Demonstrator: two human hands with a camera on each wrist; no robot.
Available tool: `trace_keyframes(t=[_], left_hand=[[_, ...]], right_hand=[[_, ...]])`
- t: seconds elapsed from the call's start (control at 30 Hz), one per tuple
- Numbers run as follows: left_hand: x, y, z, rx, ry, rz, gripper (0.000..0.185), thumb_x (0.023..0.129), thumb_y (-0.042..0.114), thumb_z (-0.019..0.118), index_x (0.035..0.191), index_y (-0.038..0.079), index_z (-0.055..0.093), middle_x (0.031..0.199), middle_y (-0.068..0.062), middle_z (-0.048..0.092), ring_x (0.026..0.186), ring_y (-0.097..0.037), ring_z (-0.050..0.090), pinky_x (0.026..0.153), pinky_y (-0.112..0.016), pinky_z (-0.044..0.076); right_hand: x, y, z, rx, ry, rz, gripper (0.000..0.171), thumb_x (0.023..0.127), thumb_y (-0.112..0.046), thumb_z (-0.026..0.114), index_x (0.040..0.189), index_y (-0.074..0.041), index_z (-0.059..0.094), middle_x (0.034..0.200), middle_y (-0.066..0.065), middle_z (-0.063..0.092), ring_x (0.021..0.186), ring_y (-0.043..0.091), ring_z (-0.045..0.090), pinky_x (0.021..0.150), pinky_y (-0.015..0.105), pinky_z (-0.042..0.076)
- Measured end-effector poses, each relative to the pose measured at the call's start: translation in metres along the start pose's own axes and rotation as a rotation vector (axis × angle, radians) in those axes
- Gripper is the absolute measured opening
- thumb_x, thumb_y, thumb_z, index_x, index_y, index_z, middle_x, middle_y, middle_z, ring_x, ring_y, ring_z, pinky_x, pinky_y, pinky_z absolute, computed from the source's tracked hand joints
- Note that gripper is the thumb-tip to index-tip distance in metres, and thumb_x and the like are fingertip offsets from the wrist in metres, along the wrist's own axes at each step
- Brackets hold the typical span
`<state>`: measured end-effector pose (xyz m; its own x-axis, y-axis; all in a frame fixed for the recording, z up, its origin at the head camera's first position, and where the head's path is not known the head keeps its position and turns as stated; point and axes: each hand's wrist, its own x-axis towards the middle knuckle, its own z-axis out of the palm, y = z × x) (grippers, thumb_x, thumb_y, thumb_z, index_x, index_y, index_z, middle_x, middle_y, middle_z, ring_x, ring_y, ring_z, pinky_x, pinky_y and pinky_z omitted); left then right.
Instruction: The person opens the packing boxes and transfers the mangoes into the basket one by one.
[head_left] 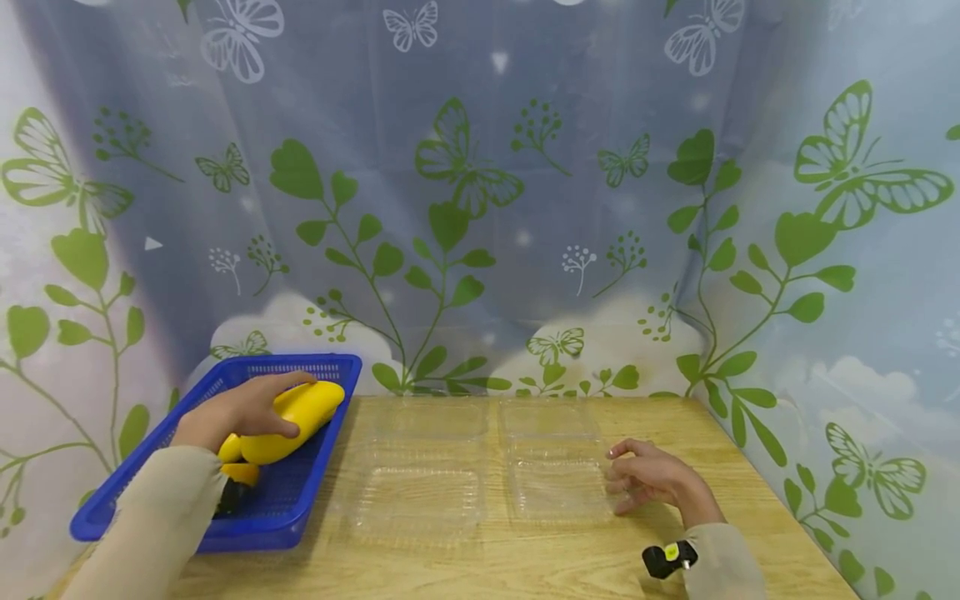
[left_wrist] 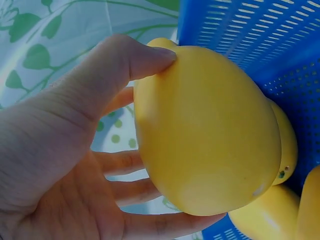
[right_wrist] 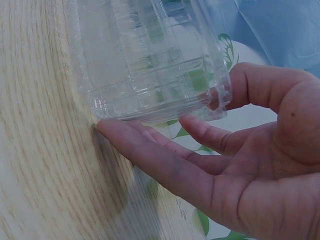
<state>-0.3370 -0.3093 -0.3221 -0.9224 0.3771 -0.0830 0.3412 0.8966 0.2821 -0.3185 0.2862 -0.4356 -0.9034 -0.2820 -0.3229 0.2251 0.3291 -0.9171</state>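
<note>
1. A person's left hand [head_left: 243, 408] grips a yellow mango [head_left: 296, 419] just above the blue basket [head_left: 187, 433] at the left end of the wooden table [head_left: 525, 558]; in the left wrist view the thumb [left_wrist: 125, 60] lies over the top of the fruit and the fingers curl beneath it.

2. The mango is clear of the basket floor or barely off it; the head view does not settle which. At least two more yellow fruits [head_left: 242, 473] lie in the basket under the wrist.

3. The right hand [head_left: 648, 479] rests on the table, fingers loosely bent and holding nothing, its fingertips [right_wrist: 107, 127] touching the near right edge of a clear plastic box [head_left: 555, 483].

4. Two clear plastic boxes lie open side by side between the hands, the left box [head_left: 420, 492] nearer the basket. No fruit shows in either one.

5. Judged from this layout, the work is at its start: the first fruit is in hand but has not reached a box, and both boxes are yet to be filled and closed.

6. A curtain [head_left: 480, 208] printed with green leaves and butterflies hangs behind the table.
</note>
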Motion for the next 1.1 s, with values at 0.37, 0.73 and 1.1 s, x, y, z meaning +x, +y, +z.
trace_keyframes(t=[0.37,0.73,1.1], left_hand=[[-0.003,-0.016,0.008,-0.09,-0.042,-0.098,0.08,0.087,0.027,0.082,0.153,0.011,0.042,0.153,-0.038,0.039,0.095,-0.037,0.057,0.059,-0.036,0.053],[-0.003,-0.016,0.009,-0.106,-0.08,-0.115,0.081,0.087,0.026,0.082,0.154,0.011,0.04,0.155,-0.04,0.034,0.114,-0.054,0.057,0.058,-0.043,0.059],[0.001,-0.024,0.011,-0.112,-0.084,-0.13,0.083,0.087,0.026,0.082,0.155,0.009,0.038,0.154,-0.041,0.034,0.116,-0.057,0.055,0.059,-0.046,0.06]], right_hand=[[0.002,0.0,-0.001,0.003,-0.002,0.002,0.053,0.094,-0.009,0.056,0.137,0.008,0.03,0.104,0.013,0.053,0.1,0.026,0.064,0.077,0.046,0.064],[0.001,0.003,-0.002,0.011,0.004,-0.001,0.054,0.094,-0.009,0.056,0.138,0.009,0.03,0.123,0.029,0.054,0.11,0.032,0.068,0.079,0.049,0.064],[0.0,0.002,-0.003,0.013,-0.009,-0.008,0.052,0.094,-0.01,0.056,0.136,0.008,0.03,0.114,0.021,0.056,0.105,0.029,0.068,0.079,0.049,0.064]])
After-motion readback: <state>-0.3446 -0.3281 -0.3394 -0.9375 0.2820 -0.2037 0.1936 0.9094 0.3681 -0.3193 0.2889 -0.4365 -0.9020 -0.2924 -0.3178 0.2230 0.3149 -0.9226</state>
